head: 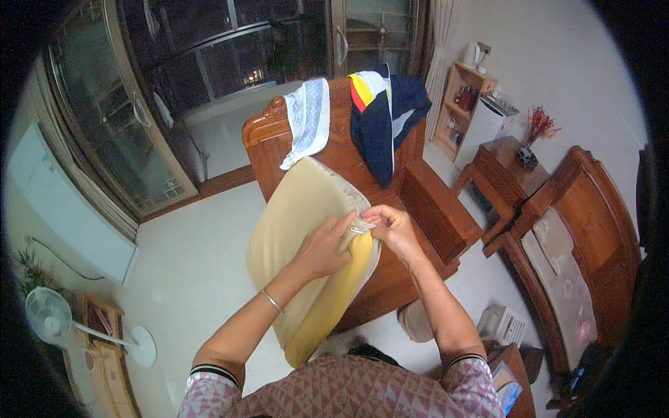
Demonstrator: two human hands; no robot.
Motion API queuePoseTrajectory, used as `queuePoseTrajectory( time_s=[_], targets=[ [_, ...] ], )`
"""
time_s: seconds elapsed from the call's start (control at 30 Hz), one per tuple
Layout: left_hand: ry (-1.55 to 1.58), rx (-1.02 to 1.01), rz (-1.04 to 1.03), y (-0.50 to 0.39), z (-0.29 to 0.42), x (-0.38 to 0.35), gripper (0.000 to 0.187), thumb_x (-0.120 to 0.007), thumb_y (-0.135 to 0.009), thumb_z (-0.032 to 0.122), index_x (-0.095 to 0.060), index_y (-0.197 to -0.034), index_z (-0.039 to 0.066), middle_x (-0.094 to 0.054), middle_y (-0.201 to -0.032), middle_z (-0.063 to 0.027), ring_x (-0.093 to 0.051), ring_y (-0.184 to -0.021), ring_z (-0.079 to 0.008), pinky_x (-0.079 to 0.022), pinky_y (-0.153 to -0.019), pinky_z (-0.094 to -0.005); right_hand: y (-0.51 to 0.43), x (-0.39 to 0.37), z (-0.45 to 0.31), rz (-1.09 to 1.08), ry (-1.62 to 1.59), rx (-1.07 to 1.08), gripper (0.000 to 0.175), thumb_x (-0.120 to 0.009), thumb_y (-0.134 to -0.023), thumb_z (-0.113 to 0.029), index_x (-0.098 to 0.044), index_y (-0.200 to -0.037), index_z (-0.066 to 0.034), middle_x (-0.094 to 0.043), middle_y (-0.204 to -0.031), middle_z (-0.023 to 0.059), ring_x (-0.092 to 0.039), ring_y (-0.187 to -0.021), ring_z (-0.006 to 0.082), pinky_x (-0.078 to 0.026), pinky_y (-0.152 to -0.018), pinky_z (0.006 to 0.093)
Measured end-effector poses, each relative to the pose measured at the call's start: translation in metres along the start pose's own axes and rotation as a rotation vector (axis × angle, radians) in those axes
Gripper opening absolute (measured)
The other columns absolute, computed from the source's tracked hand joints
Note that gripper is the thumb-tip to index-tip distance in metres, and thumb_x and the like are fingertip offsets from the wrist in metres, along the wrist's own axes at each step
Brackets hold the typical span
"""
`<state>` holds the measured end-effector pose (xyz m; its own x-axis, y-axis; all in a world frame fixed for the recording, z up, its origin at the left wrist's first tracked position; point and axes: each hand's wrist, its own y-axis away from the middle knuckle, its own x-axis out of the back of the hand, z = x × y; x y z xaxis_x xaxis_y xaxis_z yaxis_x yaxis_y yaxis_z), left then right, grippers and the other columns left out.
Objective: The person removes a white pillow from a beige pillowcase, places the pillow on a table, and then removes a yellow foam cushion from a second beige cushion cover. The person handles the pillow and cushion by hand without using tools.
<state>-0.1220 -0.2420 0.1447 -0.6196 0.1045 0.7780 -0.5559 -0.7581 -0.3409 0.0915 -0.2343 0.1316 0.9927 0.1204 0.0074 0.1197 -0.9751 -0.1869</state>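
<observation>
A large beige cushion cover (298,219) stands on edge before me, with yellow foam (334,292) showing where its side lies open. My left hand (326,245) rests against the cover, fingertips pinching the fabric at the opening. Beside it, my right hand (389,224) grips the patterned edge of the cover between thumb and fingers. A small metal zipper pull (358,229) shows between the two hands. The cushion leans by a carved wooden sofa (334,128).
On the sofa back hang a blue and white towel (311,117) and a dark garment (373,130). A wooden side table (509,151) and another wooden seat (596,209) stand at right. At left is a white fan (49,318); a round stool (415,321) sits low right.
</observation>
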Motion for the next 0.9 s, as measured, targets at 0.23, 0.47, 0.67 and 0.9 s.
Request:
queuePoseTrajectory(
  time_s=[0.23,0.47,0.67,0.9],
  targets=[
    [0.067,-0.094,-0.058,-0.016,-0.003,0.001,0.075,-0.064,-0.076,0.005,-0.040,-0.147,0.013,-0.051,-0.098,-0.0153,-0.057,-0.092,-0.0353,-0.050,-0.083,-0.0428,-0.012,0.023,0.013,-0.122,-0.039,-0.006,0.040,-0.062,-0.072,0.015,-0.068,-0.108,-0.0024,-0.068,-0.098,0.0025,-0.063,-0.091,0.0092,-0.052,-0.082,0.0244],
    [-0.137,-0.114,-0.007,-0.036,-0.007,-0.013,0.068,-0.058,-0.072,-0.003,-0.048,-0.138,0.009,-0.056,-0.108,-0.0159,-0.057,-0.103,-0.0362,-0.051,-0.088,-0.0443,-0.012,0.027,0.015,-0.038,0.095,0.044,0.040,-0.061,-0.074,0.014,-0.067,-0.110,-0.0036,-0.069,-0.099,0.0044,-0.064,-0.093,0.0115,-0.053,-0.083,0.0259],
    [-0.049,-0.410,0.045,-0.063,-0.038,-0.011,0.060,-0.055,-0.073,-0.003,-0.052,-0.132,0.002,-0.056,-0.129,-0.0170,-0.052,-0.123,-0.0365,-0.045,-0.104,-0.0441,-0.012,0.015,0.011,0.119,0.181,0.064,0.037,-0.064,-0.075,0.009,-0.066,-0.110,-0.0037,-0.070,-0.099,0.0062,-0.065,-0.093,0.0135,-0.052,-0.085,0.0283],
    [0.145,-0.671,0.006,-0.086,-0.081,-0.018,0.046,-0.057,-0.075,-0.001,-0.059,-0.121,0.001,-0.061,-0.123,-0.0168,-0.053,-0.124,-0.0366,-0.042,-0.108,-0.0467,0.024,-0.043,0.002,0.547,0.578,0.175,0.028,-0.067,-0.076,0.000,-0.066,-0.104,-0.0009,-0.068,-0.102,0.0118,-0.066,-0.094,0.0221,-0.051,-0.086,0.0335]
  ],
)
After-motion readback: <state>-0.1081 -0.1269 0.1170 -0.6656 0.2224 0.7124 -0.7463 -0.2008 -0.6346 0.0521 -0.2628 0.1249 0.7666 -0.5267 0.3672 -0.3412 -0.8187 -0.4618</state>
